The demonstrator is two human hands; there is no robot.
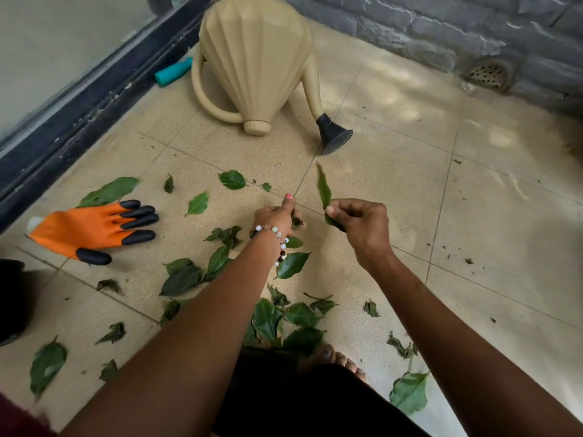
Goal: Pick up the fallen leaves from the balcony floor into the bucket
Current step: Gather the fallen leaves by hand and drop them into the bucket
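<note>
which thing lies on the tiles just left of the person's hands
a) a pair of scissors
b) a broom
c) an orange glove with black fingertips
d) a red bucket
c: an orange glove with black fingertips lies flat on the tiled floor, left of the left hand, among scattered leaves; no broom, scissors or red bucket shows.

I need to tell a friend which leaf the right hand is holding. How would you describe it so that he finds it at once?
Start at the beige watering can lying on the floor and come down past its black nozzle. Just below, the right hand pinches a narrow green leaf. It alone stands up in the air; the other leaves lie flat on the tiles.
</note>
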